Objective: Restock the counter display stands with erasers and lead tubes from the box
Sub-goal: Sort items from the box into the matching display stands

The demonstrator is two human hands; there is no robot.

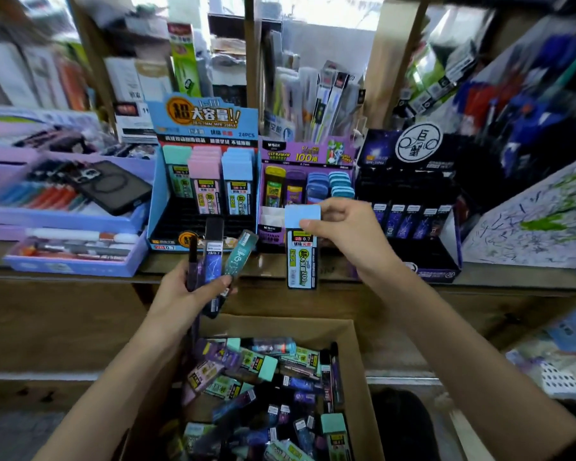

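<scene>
My right hand (346, 234) pinching a blue-capped lead tube (302, 247) by its cap, my left hand (193, 294) gripping a fan of slim lead tubes (220, 261), open cardboard box (356, 354) of tubes below both, blue display stand (153, 207) just beyond my left.

This is a stationery shop. Along the back edge of the wooden bench (519, 277) three printed cardboard retail stands sit side by side: a blue display stand (207, 118) marked 24PCS with rows of lead tubes (207, 191), a purple display stand (308, 153) with tubes and erasers (330, 184), and a black display stand (413, 144). Packaged pens (326, 94) stand behind them. Lilac trays (74, 266) of pens fill the bench's left end. Below its front edge, a cardboard box (273, 322) holds loose stock. At the right lies a sheet (539, 221) covered in pen scribbles.
</scene>
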